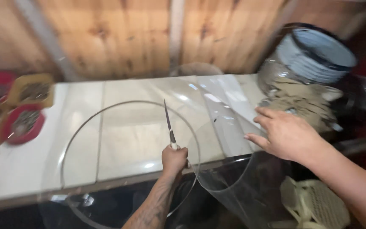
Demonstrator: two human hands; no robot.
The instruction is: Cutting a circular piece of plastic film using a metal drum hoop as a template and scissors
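Red round tubs (22, 123) crowd the pale desk's (119, 140) left edge; the middle's open. My left hand (174, 159) is clamped on a slim knife (168, 123), blade up inside the clear plastic sheet's (229, 169) curl. Right hand (286, 135) lies spread, fingers apart, on the sheet by the desk's right edge.

One head-worn view, close, angled down over a white workbench (119, 140) toward a wooden wall (119, 38).

Blurred clutter in red trays (22, 125) at left edge; dark stacked drum (310, 55) smeared, partly cropped.
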